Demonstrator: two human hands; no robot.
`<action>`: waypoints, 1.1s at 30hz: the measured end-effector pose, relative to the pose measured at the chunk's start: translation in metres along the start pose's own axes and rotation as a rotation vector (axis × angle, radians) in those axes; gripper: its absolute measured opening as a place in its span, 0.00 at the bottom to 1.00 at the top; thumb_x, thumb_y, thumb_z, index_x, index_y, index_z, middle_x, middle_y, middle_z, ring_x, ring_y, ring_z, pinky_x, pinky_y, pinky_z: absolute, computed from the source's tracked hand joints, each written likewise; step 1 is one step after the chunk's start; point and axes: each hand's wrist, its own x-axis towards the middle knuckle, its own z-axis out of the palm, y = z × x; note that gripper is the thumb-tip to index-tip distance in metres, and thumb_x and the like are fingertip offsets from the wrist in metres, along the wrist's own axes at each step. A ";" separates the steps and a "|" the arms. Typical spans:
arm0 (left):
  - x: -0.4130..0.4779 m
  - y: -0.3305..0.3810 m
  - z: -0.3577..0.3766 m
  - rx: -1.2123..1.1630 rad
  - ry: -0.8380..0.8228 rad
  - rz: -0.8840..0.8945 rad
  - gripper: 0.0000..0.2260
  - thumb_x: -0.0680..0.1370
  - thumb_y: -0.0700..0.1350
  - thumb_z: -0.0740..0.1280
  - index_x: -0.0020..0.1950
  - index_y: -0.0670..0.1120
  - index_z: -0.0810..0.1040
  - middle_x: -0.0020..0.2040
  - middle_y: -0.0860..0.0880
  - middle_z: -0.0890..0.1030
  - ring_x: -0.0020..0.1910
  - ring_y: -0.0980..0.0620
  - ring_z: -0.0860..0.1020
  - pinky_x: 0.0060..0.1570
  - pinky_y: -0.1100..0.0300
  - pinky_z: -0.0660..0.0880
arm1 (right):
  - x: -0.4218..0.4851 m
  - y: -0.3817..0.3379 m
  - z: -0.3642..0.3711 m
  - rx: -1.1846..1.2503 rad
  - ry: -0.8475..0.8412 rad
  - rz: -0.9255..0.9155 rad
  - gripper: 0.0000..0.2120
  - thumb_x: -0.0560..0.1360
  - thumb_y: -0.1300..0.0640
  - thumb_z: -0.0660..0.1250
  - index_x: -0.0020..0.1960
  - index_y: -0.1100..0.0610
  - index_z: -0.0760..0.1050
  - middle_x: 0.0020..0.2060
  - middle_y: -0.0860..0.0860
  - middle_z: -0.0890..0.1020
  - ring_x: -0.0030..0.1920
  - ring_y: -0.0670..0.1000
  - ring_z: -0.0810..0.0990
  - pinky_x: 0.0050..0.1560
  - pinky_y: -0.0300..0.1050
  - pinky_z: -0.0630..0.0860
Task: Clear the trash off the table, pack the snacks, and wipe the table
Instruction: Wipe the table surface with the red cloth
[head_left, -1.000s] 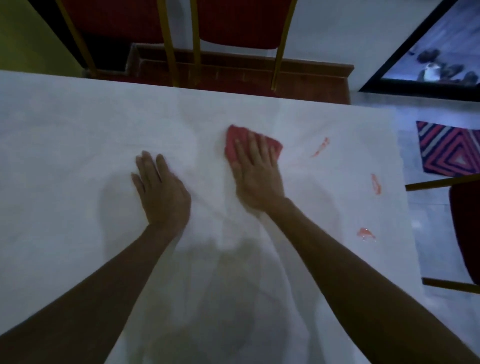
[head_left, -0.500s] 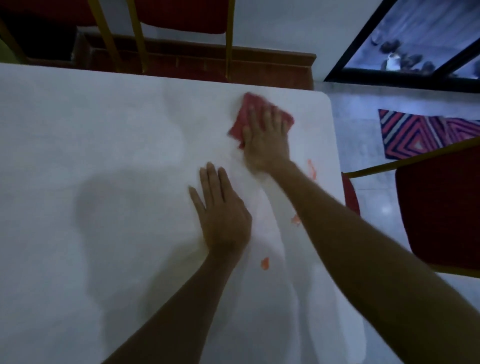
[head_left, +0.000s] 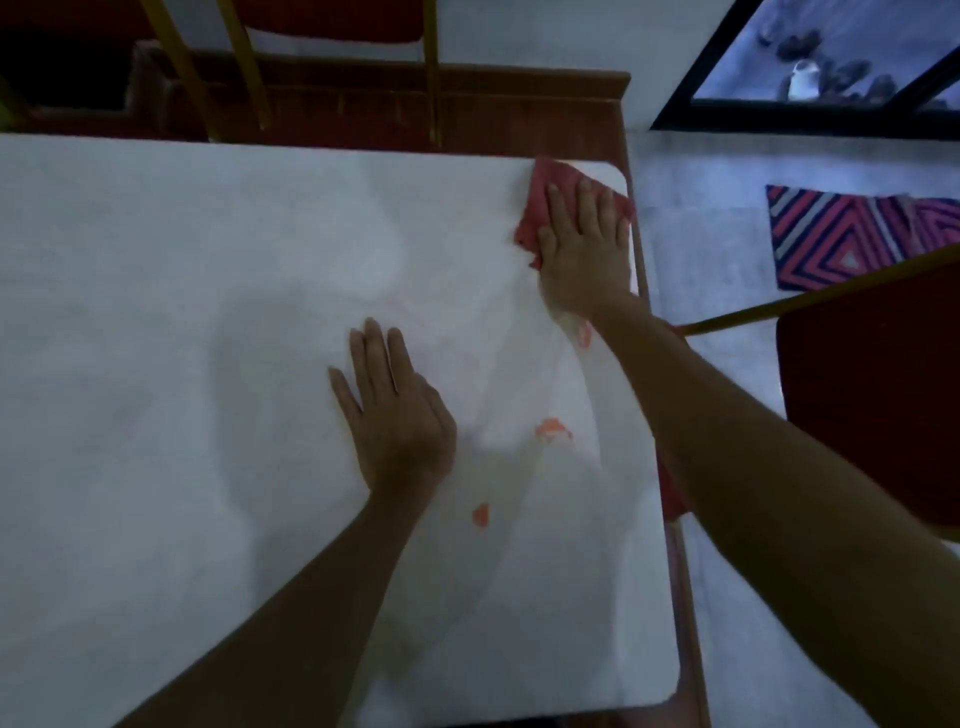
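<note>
In the head view, the white table (head_left: 156, 312) fills most of the picture. Its far edge and its right edge meet at a round corner up on the right. The red cloth (head_left: 540, 192) lies right at that corner, touching the far edge, and a bit of it seems to reach past the right edge. The right hand (head_left: 584, 254) lies flat on top of the cloth. Its fingers are straight and a little apart, and they press the cloth down onto the table without curling round it. The left hand (head_left: 395, 415) lies flat on the bare table top, nearer the person, with its fingers straight and close together, holding nothing. To the left of both hands the white top runs on wide, out to the left side of the picture. Between the two arms there is an orange spot (head_left: 553, 428) on the table. A smaller spot (head_left: 480, 514) sits nearer the person, and a third spot (head_left: 584, 332) peeks out just beside the right wrist, close to the right edge. Past the far edge there is a brown wooden ledge (head_left: 467, 104), with the gold legs of the red chairs (head_left: 332, 21) near it. Just off the right edge another chair (head_left: 872, 395), dark red with a gold frame, stands close to the right forearm. Farther right is the grey floor (head_left: 701, 260) with a striped rug (head_left: 841, 234) on it. A dark-framed window (head_left: 831, 52) is at the top right.
</note>
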 end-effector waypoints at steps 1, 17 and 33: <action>-0.001 0.001 -0.001 0.003 0.000 -0.003 0.22 0.83 0.43 0.52 0.77 0.38 0.64 0.79 0.39 0.60 0.80 0.42 0.54 0.76 0.38 0.53 | -0.022 -0.008 0.008 0.025 0.014 0.035 0.28 0.84 0.44 0.45 0.82 0.50 0.46 0.81 0.58 0.49 0.80 0.64 0.45 0.77 0.67 0.46; -0.003 0.001 0.006 0.015 0.033 -0.021 0.22 0.83 0.44 0.52 0.76 0.41 0.65 0.79 0.42 0.62 0.80 0.44 0.56 0.77 0.41 0.53 | -0.008 0.029 -0.005 -0.020 -0.118 0.008 0.30 0.83 0.42 0.45 0.82 0.51 0.45 0.81 0.59 0.47 0.80 0.64 0.44 0.78 0.66 0.43; 0.000 0.004 0.003 0.023 0.003 -0.048 0.23 0.82 0.45 0.50 0.78 0.42 0.63 0.80 0.43 0.60 0.81 0.45 0.54 0.77 0.41 0.51 | -0.283 -0.034 0.046 0.281 0.070 0.091 0.27 0.83 0.52 0.52 0.80 0.60 0.55 0.80 0.58 0.55 0.80 0.61 0.52 0.78 0.63 0.55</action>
